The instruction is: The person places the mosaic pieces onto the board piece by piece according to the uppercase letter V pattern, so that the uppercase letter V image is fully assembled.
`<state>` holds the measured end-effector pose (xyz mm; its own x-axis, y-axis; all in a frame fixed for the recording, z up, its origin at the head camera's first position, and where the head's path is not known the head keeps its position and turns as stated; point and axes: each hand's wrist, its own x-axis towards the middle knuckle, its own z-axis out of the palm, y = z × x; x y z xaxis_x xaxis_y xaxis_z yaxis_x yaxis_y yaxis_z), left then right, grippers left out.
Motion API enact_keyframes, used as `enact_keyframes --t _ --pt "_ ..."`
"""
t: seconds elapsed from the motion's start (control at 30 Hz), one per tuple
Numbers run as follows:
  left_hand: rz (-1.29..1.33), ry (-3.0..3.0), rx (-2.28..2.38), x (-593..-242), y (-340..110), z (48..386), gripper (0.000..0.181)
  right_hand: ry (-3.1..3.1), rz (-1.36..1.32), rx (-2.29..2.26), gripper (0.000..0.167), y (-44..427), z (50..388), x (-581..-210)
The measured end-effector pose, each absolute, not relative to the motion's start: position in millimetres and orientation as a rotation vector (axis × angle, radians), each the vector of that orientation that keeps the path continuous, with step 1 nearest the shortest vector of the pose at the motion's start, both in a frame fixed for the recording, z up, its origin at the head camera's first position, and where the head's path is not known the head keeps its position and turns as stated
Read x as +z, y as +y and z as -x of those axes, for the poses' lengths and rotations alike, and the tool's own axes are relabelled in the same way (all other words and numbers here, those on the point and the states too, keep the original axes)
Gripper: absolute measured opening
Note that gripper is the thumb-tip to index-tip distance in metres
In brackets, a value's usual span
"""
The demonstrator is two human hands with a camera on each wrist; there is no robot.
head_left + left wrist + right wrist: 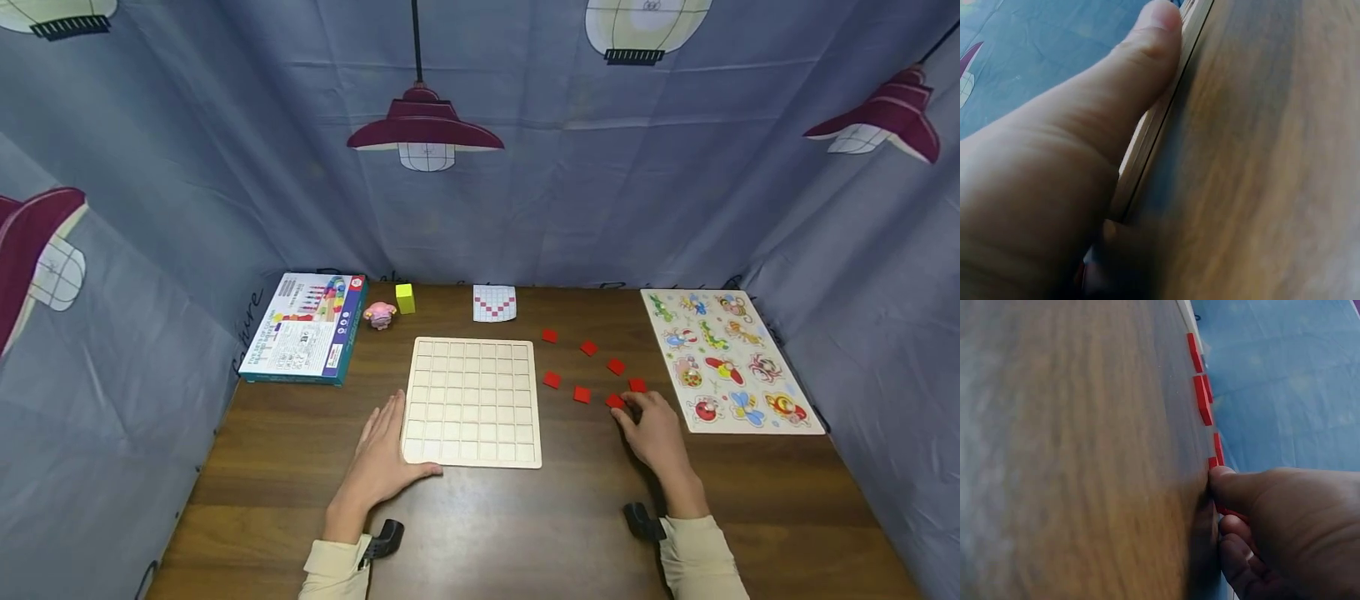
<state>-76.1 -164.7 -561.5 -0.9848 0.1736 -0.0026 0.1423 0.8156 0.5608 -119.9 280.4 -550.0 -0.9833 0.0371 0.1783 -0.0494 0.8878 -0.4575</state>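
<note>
In the head view, a pale wooden grid board lies flat on the table. My left hand rests at its near left corner, fingers extended along the left side and thumb along the near edge. The left wrist view shows the thumb against the board's edge. To the right of the board, several small square red tiles lie scattered. My right hand pinches the nearest right red tile between thumb and fingers, low at the table. In the right wrist view the thumb partly hides that tile.
A small card with a red and pink checked pattern lies behind the board. A boxed game, a pink figurine and a yellow block stand at the back left. An animal picture board lies at the right.
</note>
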Motion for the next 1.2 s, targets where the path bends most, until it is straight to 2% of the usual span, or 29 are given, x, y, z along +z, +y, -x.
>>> enact_keyframes --t 0.13,0.4,0.9,1.2 --pt "-0.267 2.960 0.866 -561.1 -163.4 75.8 0.143 -2.843 -0.031 0.699 0.028 278.7 122.9 -554.5" --pt "-0.249 2.944 0.838 -560.2 -162.2 75.6 0.141 -2.821 -0.118 0.750 0.026 260.0 116.0 -552.0" --pt "-0.278 2.946 0.746 -558.7 -162.7 75.9 0.133 -2.833 -0.569 0.884 0.025 158.6 100.6 -528.1" --pt "-0.278 2.949 0.757 -559.5 -161.7 76.0 0.125 -2.825 -0.824 0.814 0.018 110.4 103.3 -537.2"
